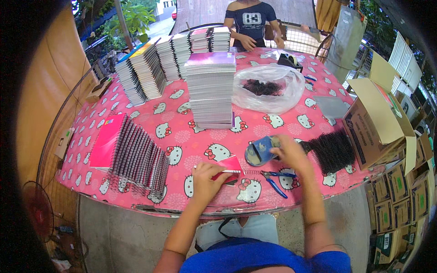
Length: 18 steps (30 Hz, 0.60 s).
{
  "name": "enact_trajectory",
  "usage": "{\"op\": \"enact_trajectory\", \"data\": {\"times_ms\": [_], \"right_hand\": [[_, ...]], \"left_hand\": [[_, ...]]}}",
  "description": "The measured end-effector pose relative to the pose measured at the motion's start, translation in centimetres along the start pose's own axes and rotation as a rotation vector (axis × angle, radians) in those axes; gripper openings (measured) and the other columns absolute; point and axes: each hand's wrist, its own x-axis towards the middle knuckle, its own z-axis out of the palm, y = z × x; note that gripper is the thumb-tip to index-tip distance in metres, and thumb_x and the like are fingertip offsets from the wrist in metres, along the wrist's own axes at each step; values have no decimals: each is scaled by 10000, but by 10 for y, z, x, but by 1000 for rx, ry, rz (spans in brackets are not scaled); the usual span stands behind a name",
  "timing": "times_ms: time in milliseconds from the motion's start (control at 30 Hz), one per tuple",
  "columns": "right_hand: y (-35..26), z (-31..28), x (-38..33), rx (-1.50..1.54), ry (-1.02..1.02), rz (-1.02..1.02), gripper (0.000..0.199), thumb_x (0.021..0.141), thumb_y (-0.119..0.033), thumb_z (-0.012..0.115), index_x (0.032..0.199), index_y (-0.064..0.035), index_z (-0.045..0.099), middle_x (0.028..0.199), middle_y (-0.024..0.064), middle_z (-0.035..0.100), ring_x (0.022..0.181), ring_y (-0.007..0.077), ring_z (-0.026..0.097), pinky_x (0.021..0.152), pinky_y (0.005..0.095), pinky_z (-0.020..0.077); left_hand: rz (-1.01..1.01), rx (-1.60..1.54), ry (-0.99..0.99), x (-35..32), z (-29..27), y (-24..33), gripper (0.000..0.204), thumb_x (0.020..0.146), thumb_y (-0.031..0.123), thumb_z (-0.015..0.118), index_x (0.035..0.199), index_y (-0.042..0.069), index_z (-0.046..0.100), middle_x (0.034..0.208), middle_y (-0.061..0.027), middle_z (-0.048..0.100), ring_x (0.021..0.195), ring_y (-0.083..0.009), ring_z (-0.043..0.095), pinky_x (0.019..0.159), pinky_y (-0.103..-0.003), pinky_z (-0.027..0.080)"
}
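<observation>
Here, the left hand [208, 179] pinches a red notebook [231, 164] jutting out rightward — the right hand [291, 154], by a blue slipper [258, 152], blurs, its grip unclear.

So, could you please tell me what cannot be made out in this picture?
All in the head view:
Right hand: blurred; whether it holds anything is unclear.
Red notebook: partly covered by the left hand.
Box: how full it is, hidden by its walls and flaps.
Person opposite: head cut off by the top edge.
</observation>
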Motion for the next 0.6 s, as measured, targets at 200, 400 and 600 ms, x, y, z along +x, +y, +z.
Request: {"op": "enact_trajectory", "data": {"times_ms": [200, 400, 600], "right_hand": [[67, 16, 20, 7, -327, 75, 564, 637, -187, 755, 1150, -68, 553, 1055, 183, 602, 990, 356, 578, 859, 412, 476], [19, 30, 3, 641, -170, -166, 594, 578, -60, 754, 1139, -84, 561, 906, 32, 642, 869, 194, 611, 833, 347, 490], [-22, 14, 23, 571, -381, -26, 443, 576, -54, 720, 1006, -50, 611, 841, 57, 646, 840, 167, 615, 730, 343, 489]], "left_hand": [[-10, 16, -50, 21, 6, -2, 273, 641, 299, 809, 837, 134, 713, 812, -12, 647, 876, -217, 558, 789, -385, 385], [-14, 43, -121, 22, 5, -5, 331, 612, 337, 823, 821, 116, 695, 835, -22, 647, 905, -223, 558, 803, -400, 383], [-40, -15, -166, 23, 0, -6, 393, 612, 342, 822, 897, 107, 688, 868, -41, 649, 888, -235, 573, 796, -405, 394]]}}
